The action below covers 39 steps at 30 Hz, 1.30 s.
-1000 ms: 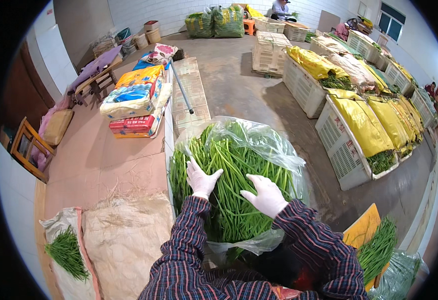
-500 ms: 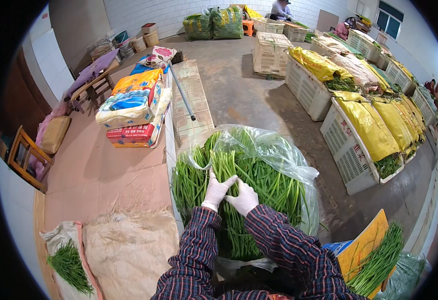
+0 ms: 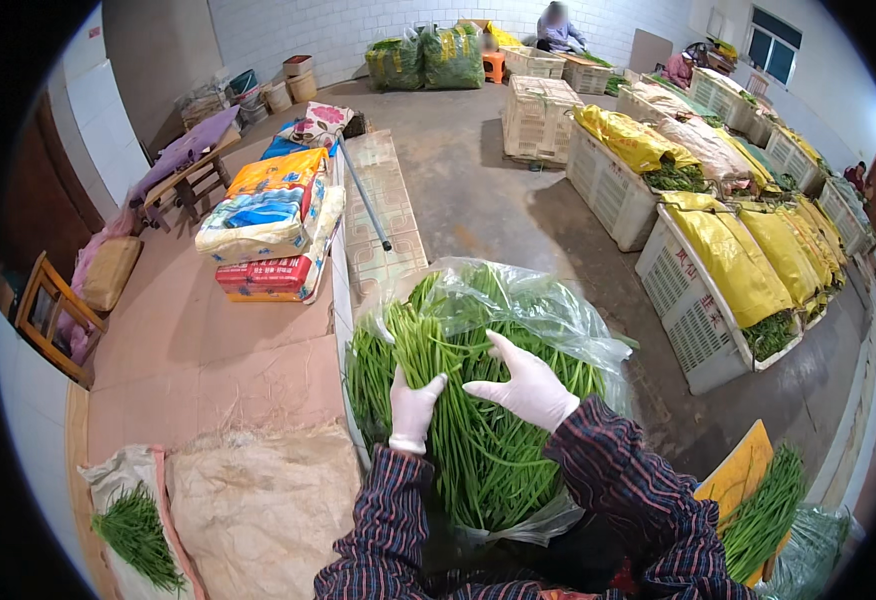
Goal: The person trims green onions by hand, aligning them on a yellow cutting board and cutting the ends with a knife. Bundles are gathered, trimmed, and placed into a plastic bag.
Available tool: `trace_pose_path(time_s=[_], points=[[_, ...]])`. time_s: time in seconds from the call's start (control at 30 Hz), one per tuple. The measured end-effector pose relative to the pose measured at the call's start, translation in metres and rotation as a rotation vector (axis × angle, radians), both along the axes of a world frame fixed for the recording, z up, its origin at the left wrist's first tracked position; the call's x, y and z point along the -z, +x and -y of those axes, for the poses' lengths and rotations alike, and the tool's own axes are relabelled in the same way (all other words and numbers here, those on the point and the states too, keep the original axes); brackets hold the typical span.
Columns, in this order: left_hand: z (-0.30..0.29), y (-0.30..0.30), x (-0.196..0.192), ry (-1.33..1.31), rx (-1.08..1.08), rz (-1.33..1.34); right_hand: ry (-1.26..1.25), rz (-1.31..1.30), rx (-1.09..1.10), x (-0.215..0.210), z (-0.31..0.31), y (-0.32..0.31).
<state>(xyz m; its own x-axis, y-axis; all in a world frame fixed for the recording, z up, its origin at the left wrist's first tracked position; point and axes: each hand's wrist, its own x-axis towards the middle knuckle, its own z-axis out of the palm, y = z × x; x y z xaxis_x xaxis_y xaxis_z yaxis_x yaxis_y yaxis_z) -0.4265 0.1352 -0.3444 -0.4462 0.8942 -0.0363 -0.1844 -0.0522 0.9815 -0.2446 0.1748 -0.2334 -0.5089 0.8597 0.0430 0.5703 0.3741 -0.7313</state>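
Green stalks (image 3: 493, 465) fill the clear bag (image 3: 590, 345) beneath and all around the fingers. Left hand (image 3: 413, 412): thumb and fingers about a clump, tips sunk among stems — cannot tell whether they grip. Right hand (image 3: 530, 388): fingers spread wide, just right of the left's. Best handled lightly, stems kept parallel, none bent. Bag bottom, below the fingers — hidden.

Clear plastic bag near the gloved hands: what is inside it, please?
Long green vegetable stalks lie inside the clear plastic bag. The upper stalks cover the bag's bottom and whatever lies deeper, so those cannot be seen.
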Motion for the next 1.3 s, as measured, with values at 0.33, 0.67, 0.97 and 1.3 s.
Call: trace_pose_path(time_s=[0.33,0.67,0.97,1.3], points=[[0.059,0.071,-0.093,0.106,0.206,-0.881,-0.534,-0.641,0.079,-0.021,0.041,-0.014],[0.193,0.103,-0.199,0.58,0.54,-0.538,-0.279,-1.197,0.403,-0.059,0.037,0.076],[0.146,0.201,-0.104,0.214,0.637,1.358,0.074,-0.914,0.39,-0.048,0.155,0.133],[0.151,0.156,-0.061,-0.023,0.542,1.253,0.127,-0.239,-0.27,-0.046,0.266,0.181]])
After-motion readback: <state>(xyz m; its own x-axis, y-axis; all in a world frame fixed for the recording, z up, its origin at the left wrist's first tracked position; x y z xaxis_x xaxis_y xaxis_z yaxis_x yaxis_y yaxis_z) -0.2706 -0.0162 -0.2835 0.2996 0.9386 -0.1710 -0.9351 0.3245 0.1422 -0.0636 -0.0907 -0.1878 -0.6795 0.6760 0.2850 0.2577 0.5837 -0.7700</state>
